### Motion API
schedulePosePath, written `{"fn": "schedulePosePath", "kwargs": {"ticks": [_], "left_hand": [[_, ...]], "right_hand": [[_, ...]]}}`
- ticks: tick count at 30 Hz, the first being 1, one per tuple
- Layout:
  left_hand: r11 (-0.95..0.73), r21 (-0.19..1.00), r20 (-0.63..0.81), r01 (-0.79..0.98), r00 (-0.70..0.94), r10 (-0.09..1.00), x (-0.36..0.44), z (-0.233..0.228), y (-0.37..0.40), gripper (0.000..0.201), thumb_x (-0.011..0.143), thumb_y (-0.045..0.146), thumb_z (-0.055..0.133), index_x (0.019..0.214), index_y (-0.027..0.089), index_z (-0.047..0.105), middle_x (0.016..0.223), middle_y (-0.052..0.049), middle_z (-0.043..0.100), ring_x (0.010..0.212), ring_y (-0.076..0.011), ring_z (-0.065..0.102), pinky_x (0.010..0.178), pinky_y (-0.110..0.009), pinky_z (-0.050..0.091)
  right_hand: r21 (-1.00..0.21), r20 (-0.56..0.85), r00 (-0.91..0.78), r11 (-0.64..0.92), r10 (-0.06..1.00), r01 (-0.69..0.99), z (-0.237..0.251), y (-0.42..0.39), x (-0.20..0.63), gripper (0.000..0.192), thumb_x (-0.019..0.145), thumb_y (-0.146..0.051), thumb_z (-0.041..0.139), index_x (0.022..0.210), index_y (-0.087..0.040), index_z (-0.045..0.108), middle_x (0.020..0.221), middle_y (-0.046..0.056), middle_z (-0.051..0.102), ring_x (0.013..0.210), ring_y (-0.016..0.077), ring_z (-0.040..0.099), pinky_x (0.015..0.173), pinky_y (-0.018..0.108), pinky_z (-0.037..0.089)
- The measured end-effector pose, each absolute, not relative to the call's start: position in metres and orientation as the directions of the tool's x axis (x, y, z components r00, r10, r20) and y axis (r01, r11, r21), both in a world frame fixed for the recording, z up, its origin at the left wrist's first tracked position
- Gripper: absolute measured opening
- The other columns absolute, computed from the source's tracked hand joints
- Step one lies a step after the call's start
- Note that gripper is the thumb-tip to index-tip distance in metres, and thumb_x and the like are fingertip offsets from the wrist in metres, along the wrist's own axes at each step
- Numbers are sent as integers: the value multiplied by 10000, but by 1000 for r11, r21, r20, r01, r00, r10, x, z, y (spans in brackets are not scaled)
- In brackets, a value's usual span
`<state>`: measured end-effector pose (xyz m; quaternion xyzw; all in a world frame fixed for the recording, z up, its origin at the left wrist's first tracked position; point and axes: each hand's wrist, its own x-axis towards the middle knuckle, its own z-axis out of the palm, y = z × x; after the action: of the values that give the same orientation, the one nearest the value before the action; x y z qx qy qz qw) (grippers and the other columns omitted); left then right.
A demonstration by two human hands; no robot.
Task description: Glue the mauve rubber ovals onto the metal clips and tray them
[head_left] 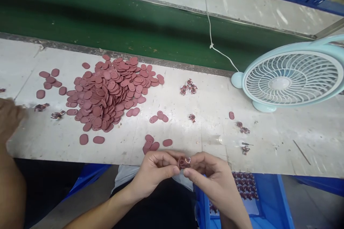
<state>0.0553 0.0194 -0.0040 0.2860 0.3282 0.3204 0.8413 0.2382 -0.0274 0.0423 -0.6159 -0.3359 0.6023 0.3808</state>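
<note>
While the long white bench (188,128) runs across the middle of the frame, a dark green belt (120,18) lies just behind it, with another pale shelf (228,0) along the top. The bench top is scuffed and marked with grey scratches. Blue crates (268,200) sit under it at the lower right, one with small dark red bits inside. A pale blue fan (291,77) stands at the right, and its white cord (211,25) goes up over the belt. A big heap of flat reddish oval pieces (109,91) fills the left middle, with loose ones scattered around it. Little clumps of dark red bits (188,87) lie near the center. Another person's hand (9,118) shows blurred at the left edge.

At the bottom center, the left hand (153,173) and the right hand (212,179) meet just in front of the bench edge. Both are curled, fingertips pinched together on one small dark red piece (185,162) between them.
</note>
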Motion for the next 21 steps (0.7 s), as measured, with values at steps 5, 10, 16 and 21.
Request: {"fn": "schedulePosePath", "kwargs": {"ticks": [5, 10, 16, 21], "left_hand": [[646, 682, -375, -342, 595, 711, 57, 0, 19, 62, 802, 163, 796, 757, 204, 811, 1063, -79, 794, 984, -225, 712, 888, -341, 549], [636, 685, -376, -356, 575, 727, 59, 2, 18, 58, 807, 182, 796, 761, 210, 816, 1080, -88, 791, 1038, -258, 711, 907, -361, 549], [624, 704, -378, -339, 565, 733, 60, 0, 17, 52, 807, 188, 797, 769, 217, 818, 1059, -83, 791, 1060, -267, 715, 919, -364, 555], [609, 730, -391, -308, 544, 743, 62, -2, 16, 36, 794, 187, 808, 759, 198, 809, 1053, -93, 792, 1060, -273, 720, 911, -362, 567]], "right_hand": [[-808, -527, -125, -541, 841, -235, 44, -17, 245, 207, 781, -291, 852, 814, -192, 674, 787, -4, 713, 683, 98, 595, 628, 214, 463], [-789, -521, -142, -538, 842, -296, 44, -16, 244, 221, 776, -257, 856, 785, -183, 648, 772, -10, 703, 681, 92, 590, 627, 208, 462], [-783, -509, -138, -523, 850, -337, 35, -20, 245, 215, 787, -249, 847, 785, -175, 645, 710, -13, 693, 635, 90, 595, 600, 203, 478], [-772, -517, -121, -523, 847, -362, 33, -21, 243, 232, 769, -267, 858, 775, -170, 647, 706, -11, 681, 628, 95, 593, 585, 206, 484]]}}
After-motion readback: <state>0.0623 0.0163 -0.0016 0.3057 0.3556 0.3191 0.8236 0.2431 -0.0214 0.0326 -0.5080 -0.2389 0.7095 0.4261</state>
